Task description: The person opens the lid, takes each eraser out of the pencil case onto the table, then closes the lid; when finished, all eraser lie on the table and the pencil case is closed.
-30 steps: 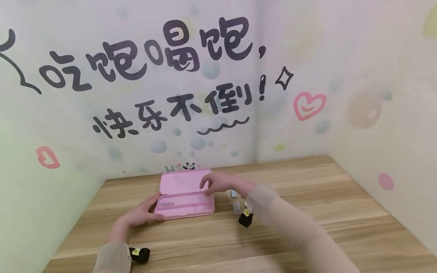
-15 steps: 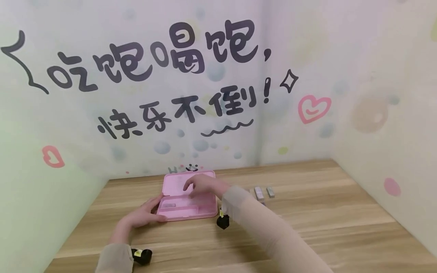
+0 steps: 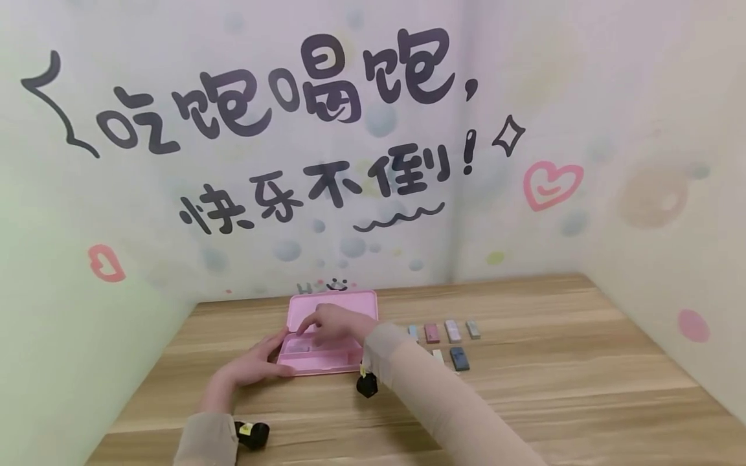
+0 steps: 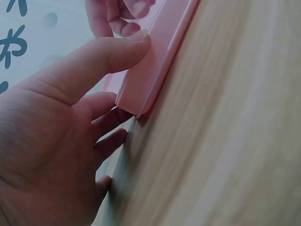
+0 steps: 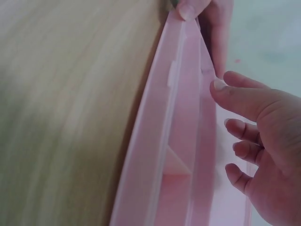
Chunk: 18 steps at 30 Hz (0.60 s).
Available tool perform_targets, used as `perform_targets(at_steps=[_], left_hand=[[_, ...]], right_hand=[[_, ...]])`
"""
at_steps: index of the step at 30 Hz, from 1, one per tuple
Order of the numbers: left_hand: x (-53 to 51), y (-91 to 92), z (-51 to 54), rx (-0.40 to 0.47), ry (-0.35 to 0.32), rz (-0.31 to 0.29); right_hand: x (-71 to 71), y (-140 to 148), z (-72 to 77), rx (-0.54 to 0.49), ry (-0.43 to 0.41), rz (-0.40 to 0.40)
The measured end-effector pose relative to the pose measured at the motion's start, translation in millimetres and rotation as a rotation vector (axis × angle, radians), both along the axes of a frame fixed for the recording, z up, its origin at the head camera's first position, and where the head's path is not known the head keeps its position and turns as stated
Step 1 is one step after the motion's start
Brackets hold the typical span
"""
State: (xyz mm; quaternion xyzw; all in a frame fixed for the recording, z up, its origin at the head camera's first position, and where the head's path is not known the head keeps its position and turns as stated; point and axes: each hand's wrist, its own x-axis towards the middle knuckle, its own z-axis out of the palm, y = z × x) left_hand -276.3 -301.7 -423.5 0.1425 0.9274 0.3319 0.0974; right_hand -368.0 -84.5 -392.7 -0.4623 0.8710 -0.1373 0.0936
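Note:
A pink pencil case (image 3: 320,364) lies on the table with its lid (image 3: 362,305) folded back. My left hand (image 3: 250,369) holds the case's left end; in the left wrist view the thumb (image 4: 127,52) lies on the front corner, with fingers around the end. Above the rear compartment hovers my right hand (image 3: 337,323), its fingers loosely bent with nothing visible between them. A small grey block (image 3: 299,347) sits in the left part of the rear compartment. In the right wrist view a divider (image 5: 176,162) crosses the front compartment.
Right of the case lie several small blocks: light blue (image 3: 412,333), red (image 3: 431,332), pale (image 3: 452,331), grey (image 3: 473,329), white (image 3: 438,356) and dark blue (image 3: 459,358). My right forearm (image 3: 437,382) hides part of the table. A printed wall (image 3: 501,246) stands behind.
My right hand has moved left from the case's right side to over its rear compartment, uncovering blocks on the right. The left hand keeps its hold on the left end.

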Motion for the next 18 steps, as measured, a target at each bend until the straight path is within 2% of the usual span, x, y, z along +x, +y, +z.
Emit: perform_targets(at_steps=[3,8,18], left_hand=[[-0.3,-0.4,0.0,0.017,-0.018,0.014],[-0.8,0.5,-0.7,0.026,-0.042,0.024],[1.0,1.5,2.7,0.032,-0.052,0.035]], right_hand=[[0.9,-4.1,-2.8,0.029,0.037,-0.009],[1.0,-5.8,-8.0,0.040,0.047,-0.051],[-1.6,-11.5,-13.1,0.062,0.034,-0.051]])
